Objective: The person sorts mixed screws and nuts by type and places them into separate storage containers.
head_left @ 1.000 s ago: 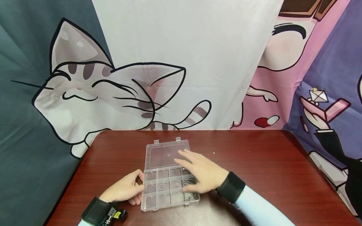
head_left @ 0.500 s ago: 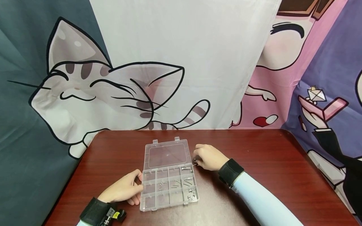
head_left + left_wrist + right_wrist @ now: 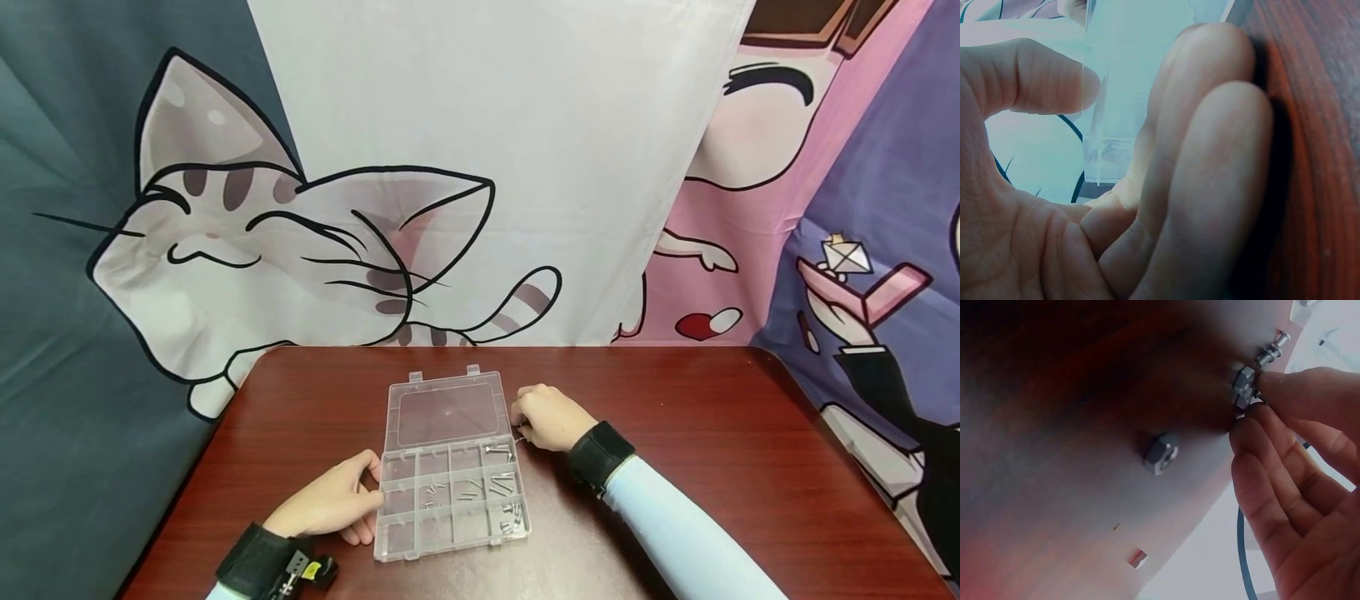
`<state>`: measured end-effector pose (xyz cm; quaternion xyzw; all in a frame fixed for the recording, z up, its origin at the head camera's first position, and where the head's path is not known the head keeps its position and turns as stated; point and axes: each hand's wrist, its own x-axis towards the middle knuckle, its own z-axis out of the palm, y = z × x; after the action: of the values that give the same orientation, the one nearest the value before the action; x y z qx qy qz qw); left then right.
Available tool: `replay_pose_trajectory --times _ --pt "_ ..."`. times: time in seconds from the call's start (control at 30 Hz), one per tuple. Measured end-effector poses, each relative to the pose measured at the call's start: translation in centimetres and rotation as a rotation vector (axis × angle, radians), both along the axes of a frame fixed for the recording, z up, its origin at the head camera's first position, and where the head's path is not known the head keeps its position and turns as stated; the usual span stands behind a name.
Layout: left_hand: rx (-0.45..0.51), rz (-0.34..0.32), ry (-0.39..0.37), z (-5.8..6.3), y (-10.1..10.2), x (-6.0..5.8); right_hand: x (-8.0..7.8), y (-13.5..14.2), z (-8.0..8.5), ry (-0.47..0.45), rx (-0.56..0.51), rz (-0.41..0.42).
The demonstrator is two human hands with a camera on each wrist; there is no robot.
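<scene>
The fingertips of the right hand [image 3: 553, 417] are bunched low over the table, just right of the organizer box [image 3: 397, 536], with thumb and forefinger at a pair of hex nuts [image 3: 1245, 381]; whether they pinch one I cannot tell. A second ago that hand was spread over the box's right half. Half a second ago it was already down at this spot, and little has shifted since. The small ring that lay in view right of the box's lid [image 3: 447, 412] is now out of the head camera's sight, the hand covering that place.

Another nut [image 3: 1161, 453] lies on the table [image 3: 720, 467] near those fingers.

On the box's left edge, the left hand [image 3: 330, 500] holds on with thumb and curled forefinger, unchanged. The lid lies open behind the box, and screws [image 3: 501, 484] fill its right column, uncovered now, with more in two middle compartments.
</scene>
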<state>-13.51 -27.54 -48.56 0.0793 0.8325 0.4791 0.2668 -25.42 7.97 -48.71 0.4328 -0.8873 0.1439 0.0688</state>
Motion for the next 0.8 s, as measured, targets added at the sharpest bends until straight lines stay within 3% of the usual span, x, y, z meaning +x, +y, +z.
replay_pose_trajectory --times 0.5,0.7,0.8 --pt "0.006 0.015 0.007 -0.2 0.2 0.2 0.6 -0.1 -0.5 0.018 -0.040 -0.142" --pt "0.003 0.013 0.016 0.0 0.2 0.2 1.4 -0.2 0.2 0.033 -0.178 -0.190" --pt "0.003 0.014 0.016 0.0 0.1 0.1 2.3 -0.6 0.8 0.026 -0.244 -0.172"
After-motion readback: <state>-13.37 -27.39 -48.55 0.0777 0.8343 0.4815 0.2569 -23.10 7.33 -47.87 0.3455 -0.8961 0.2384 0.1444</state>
